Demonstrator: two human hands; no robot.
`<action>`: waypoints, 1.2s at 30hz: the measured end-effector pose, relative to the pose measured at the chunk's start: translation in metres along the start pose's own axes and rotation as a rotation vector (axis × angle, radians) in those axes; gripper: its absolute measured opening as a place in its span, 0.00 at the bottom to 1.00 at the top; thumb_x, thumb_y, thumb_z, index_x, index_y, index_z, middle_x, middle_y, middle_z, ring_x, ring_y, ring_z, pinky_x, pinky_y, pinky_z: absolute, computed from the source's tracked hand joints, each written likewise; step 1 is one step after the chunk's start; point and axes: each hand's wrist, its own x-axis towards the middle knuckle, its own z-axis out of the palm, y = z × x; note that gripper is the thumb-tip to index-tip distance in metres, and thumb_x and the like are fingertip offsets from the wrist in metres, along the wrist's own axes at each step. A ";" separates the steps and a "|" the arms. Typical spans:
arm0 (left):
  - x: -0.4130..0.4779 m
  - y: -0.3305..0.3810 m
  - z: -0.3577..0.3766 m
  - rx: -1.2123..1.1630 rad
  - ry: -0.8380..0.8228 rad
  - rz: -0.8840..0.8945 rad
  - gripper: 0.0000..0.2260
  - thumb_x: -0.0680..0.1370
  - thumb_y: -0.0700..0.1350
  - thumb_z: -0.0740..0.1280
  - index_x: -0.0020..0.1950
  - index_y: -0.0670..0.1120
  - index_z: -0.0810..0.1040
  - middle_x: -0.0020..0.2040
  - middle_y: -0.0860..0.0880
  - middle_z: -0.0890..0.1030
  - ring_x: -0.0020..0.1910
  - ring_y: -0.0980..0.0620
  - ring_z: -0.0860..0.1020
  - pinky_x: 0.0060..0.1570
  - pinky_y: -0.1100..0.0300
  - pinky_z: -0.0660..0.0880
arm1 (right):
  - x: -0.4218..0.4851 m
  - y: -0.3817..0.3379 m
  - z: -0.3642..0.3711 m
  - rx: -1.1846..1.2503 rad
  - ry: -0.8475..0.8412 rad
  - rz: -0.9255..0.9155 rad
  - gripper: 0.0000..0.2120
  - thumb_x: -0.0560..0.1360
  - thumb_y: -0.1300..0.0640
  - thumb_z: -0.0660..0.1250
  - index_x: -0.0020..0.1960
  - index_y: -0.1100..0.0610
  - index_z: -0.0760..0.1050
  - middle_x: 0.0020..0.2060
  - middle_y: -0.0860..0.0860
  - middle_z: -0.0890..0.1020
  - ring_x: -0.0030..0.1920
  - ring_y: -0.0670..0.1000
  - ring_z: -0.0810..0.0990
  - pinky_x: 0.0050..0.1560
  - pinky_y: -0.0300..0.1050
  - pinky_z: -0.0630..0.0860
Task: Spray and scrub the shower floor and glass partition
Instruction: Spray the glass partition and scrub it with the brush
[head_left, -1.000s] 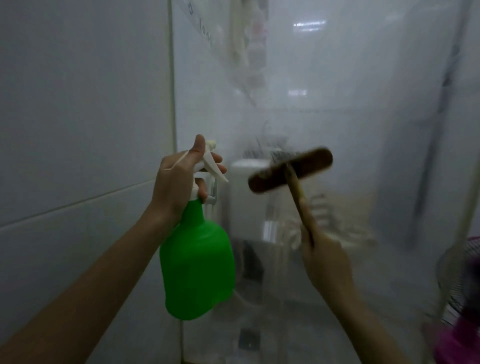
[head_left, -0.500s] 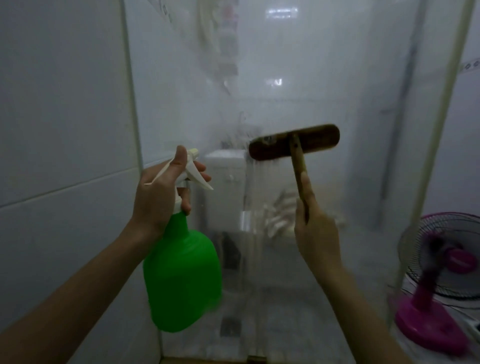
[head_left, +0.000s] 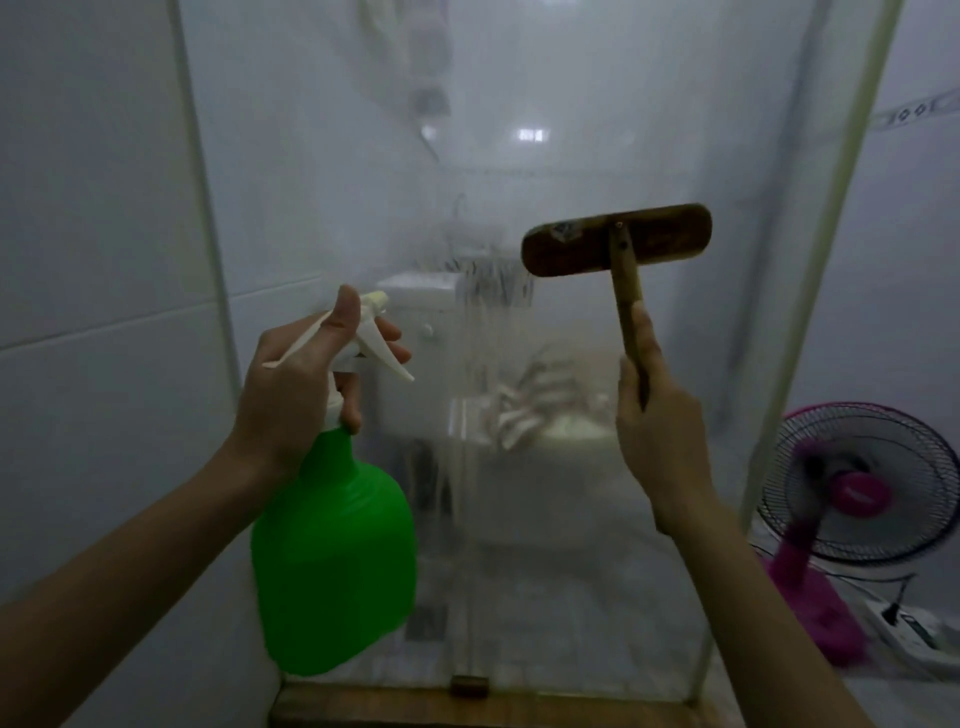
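A misted glass partition (head_left: 597, 130) fills the middle of the view, with wet streaks running down below the brush. My left hand (head_left: 306, 384) grips the white trigger head of a green spray bottle (head_left: 332, 561), nozzle pointing at the glass. My right hand (head_left: 660, 431) holds the wooden handle of a scrub brush (head_left: 615, 240); its dark head lies flat against the glass at chest height. Behind the glass the shower floor (head_left: 545, 613) shows dimly.
White tiled wall (head_left: 93, 260) stands on the left. A pink floor fan (head_left: 857, 483) sits to the right outside the partition frame, with a power strip (head_left: 904, 623) beside it. A toilet tank shows blurred through the glass.
The view has shifted right, bringing the fan and partition frame into sight. The brush head has moved up and right across the glass, leaving streaks. The left hand keeps the bottle.
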 end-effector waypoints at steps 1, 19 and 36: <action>-0.001 0.000 0.003 -0.013 -0.009 -0.020 0.20 0.77 0.58 0.61 0.46 0.44 0.84 0.44 0.41 0.86 0.21 0.47 0.71 0.19 0.64 0.67 | -0.017 0.008 0.004 -0.004 -0.007 0.018 0.28 0.82 0.55 0.56 0.78 0.43 0.50 0.26 0.54 0.71 0.22 0.49 0.68 0.22 0.41 0.65; 0.005 -0.012 0.061 -0.077 -0.099 -0.084 0.24 0.76 0.57 0.60 0.44 0.37 0.82 0.41 0.41 0.86 0.15 0.52 0.67 0.17 0.65 0.65 | -0.074 0.052 -0.025 0.092 -0.012 0.186 0.27 0.82 0.54 0.55 0.76 0.36 0.51 0.26 0.53 0.67 0.21 0.44 0.64 0.20 0.38 0.64; 0.005 -0.012 0.110 -0.128 -0.070 -0.074 0.22 0.81 0.53 0.59 0.44 0.36 0.81 0.43 0.37 0.85 0.16 0.52 0.68 0.17 0.65 0.65 | -0.010 0.066 -0.059 0.071 0.067 0.132 0.27 0.82 0.60 0.57 0.77 0.45 0.54 0.26 0.49 0.65 0.22 0.44 0.63 0.21 0.30 0.63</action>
